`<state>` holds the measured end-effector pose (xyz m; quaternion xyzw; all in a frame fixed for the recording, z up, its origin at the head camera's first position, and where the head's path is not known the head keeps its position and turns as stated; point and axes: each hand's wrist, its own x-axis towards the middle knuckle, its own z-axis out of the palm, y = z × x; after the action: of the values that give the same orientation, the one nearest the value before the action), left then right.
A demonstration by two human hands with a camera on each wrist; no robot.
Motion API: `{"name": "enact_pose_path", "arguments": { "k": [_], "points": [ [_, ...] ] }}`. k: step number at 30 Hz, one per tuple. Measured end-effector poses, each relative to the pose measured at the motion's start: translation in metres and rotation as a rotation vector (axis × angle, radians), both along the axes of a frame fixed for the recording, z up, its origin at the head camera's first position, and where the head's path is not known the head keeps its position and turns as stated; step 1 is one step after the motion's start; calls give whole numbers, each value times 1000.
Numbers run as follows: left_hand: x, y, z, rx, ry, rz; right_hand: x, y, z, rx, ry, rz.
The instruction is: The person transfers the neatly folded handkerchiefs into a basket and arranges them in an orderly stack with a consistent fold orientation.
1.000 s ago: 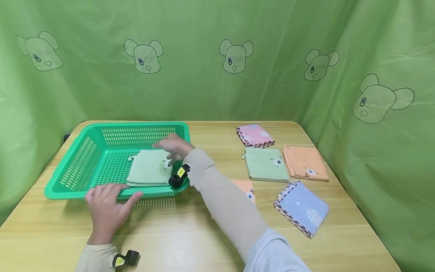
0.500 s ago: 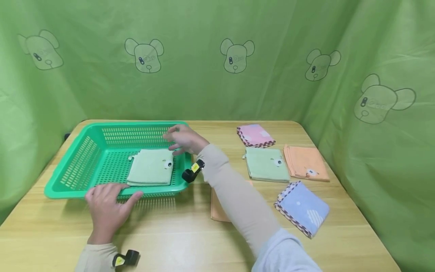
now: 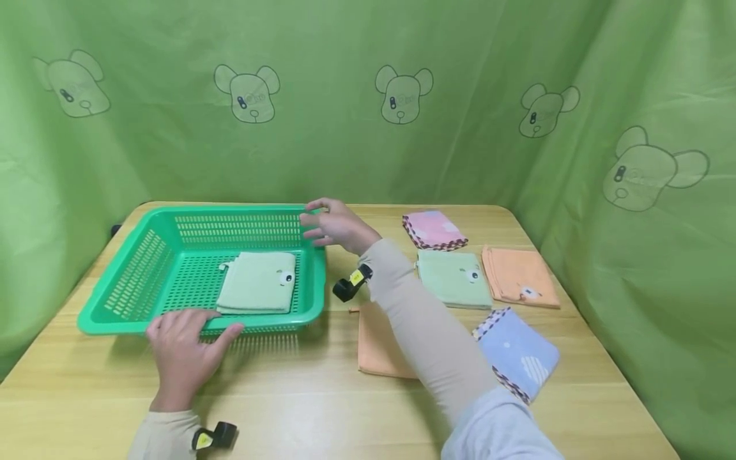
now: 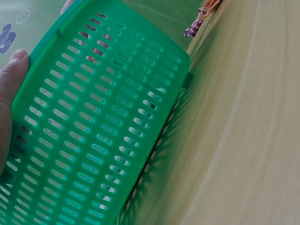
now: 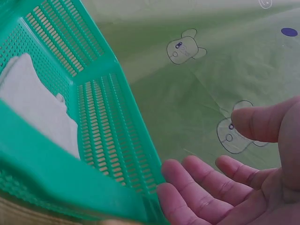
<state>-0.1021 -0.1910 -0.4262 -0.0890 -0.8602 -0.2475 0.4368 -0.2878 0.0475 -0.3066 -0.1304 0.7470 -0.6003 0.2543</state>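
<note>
My left hand [image 3: 183, 354] holds the near rim of a green plastic basket [image 3: 123, 275], fingers over the edge and the thumb along the outside. In the left wrist view that thumb [image 4: 13, 77] lies by the slotted wall. A folded pale green cloth [image 3: 255, 284] with a small animal face lies inside the basket, toward its right end. My right hand [image 3: 339, 225] is above the basket's far right corner, with nothing in it. In the right wrist view its fingers [image 5: 201, 187] are spread and loosely bent, palm showing.
Right of the basket lie folded cloths: an orange one [image 3: 382, 345] partly under my right forearm, a green one [image 3: 454, 279], another orange one [image 3: 520, 275], a pink one [image 3: 434, 229] and a blue one [image 3: 520, 351]. Green curtain [image 3: 328, 160] surrounds the wooden table [image 3: 299, 409].
My right hand has moved from over the green cloth in the basket, up and right to the far right corner. More of the near orange cloth shows. My left hand stays on the rim.
</note>
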Motion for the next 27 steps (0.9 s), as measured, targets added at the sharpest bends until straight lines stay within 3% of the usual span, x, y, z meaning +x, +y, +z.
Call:
{"name": "enact_pose_path", "arguments": {
  "k": [13,21,27],
  "points": [
    [-2,0,-2,1,49,8,-9,29,2,3,35,-73],
    [-1,-2,-2,-13,2,6,-13,54,-2,18,48,-114],
    [-2,-1,-2,-14,23,4,-14,71,0,40,43,-157]
  ]
}}
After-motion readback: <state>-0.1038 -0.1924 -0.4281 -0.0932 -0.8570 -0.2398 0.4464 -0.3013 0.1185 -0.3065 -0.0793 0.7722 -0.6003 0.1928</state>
